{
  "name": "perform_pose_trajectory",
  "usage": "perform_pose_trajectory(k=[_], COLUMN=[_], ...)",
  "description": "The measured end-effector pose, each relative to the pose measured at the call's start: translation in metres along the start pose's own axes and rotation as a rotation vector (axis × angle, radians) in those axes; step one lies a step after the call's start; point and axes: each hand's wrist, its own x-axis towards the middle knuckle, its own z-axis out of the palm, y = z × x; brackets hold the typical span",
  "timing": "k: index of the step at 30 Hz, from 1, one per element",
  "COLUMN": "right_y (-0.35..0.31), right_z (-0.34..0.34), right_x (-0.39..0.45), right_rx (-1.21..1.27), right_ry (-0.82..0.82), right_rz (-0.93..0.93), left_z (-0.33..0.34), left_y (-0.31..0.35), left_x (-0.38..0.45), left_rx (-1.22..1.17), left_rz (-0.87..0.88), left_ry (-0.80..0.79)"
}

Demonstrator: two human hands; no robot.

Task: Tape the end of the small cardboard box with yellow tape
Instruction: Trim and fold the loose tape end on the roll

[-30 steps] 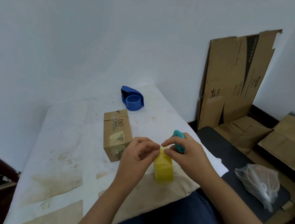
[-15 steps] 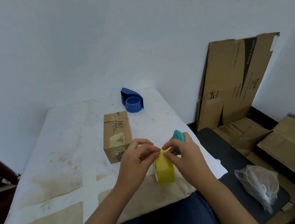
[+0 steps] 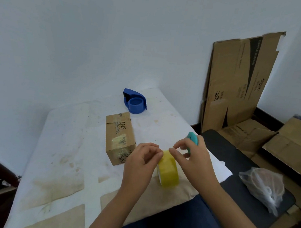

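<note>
A small brown cardboard box [image 3: 119, 135] lies on the stained white table [image 3: 61, 151], its near end facing me. The yellow tape roll [image 3: 169, 172] stands on edge just right of the box. My left hand [image 3: 142, 163] pinches the top of the roll with thumb and fingertips. My right hand [image 3: 192, 156] sits on the roll's right side, its thumb and forefinger apart over the top, while its other fingers hold a teal cutter [image 3: 193, 139].
A blue tape dispenser [image 3: 134, 101] sits at the table's far end. Flattened cardboard [image 3: 238, 79] leans on the wall at right, with more boxes [image 3: 293, 141] on the floor. A plastic bag [image 3: 263, 187] lies on a dark seat [image 3: 236, 163] beside my leg.
My right thumb and forefinger have spread apart and lifted off the top of the roll. The left hand keeps its pinch on the roll.
</note>
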Motion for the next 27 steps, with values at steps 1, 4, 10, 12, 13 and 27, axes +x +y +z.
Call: perform_pose_trajectory(k=[1,4,10,12,13,27], right_y=[0.001,0.005,0.005,0.004,0.003,-0.003], right_z=[0.001,0.011,0.022,0.023,0.023,0.028], right_x=[-0.002,-0.011,-0.024,-0.027,-0.028,-0.027], right_rx=[0.028,0.038,0.393,0.369,0.365,0.461], right_ry=[-0.018,-0.159,-0.241,-0.237,-0.223,-0.061], right_rz=[0.064,0.216,0.295,0.261,0.253,0.309], left_z=[0.001,0.003,0.005,0.002,0.000,-0.006], left_y=[0.001,0.002,0.010,0.010,0.010,0.015], left_x=[0.000,0.002,0.003,0.002,0.001,-0.006], left_rx=[-0.036,-0.096,-0.070,-0.126,-0.201,-0.512], left_rz=[-0.045,-0.128,-0.197,-0.316,-0.385,-0.420], left_ry=[0.009,0.007,0.019,0.017,0.005,-0.148])
